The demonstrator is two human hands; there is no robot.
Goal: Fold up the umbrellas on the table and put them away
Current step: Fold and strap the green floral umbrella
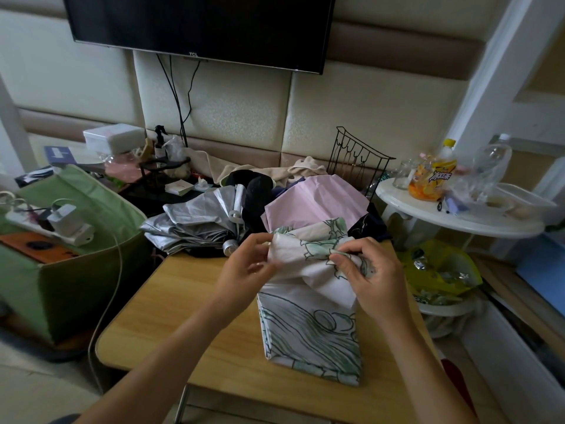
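A white umbrella with green line drawings lies lengthwise on the wooden table, its cloth gathered into flat pleats. My left hand pinches a fold of its cloth at the far end. My right hand grips the bunched cloth next to it. Behind it lies a pink umbrella, loosely collapsed. A silver umbrella with a black inside lies crumpled at the table's far left edge.
A green fabric box with a power strip and chargers stands to the left. A white round side table with bottles and jars stands at the right, a yellow bag under it. A black wire rack and clutter line the wall below the TV.
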